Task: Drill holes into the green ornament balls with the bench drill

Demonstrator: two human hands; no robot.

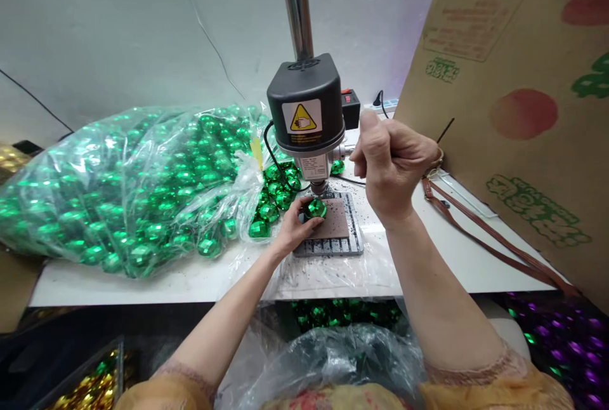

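Note:
My left hand point(294, 227) pinches a shiny green faceted ball point(316, 208) between thumb and fingers. The ball rests on a brown pad point(337, 219) on the slotted base plate point(356, 242) of a small bench drill press point(307, 105), right below its chuck point(320, 187). To the right of the drill head, my right hand point(394, 165) is closed in a fist at the press's side hub, around its lever, which the fingers mostly hide. Dark shavings are scattered over the plate.
A big clear bag of green balls point(157, 188) fills the table's left, with loose green balls point(269, 212) at its mouth. At right stand a cardboard box point(476, 80) and a brown strap point(495, 242). Below the edge are a plastic bag point(352, 353) and purple balls point(561, 340).

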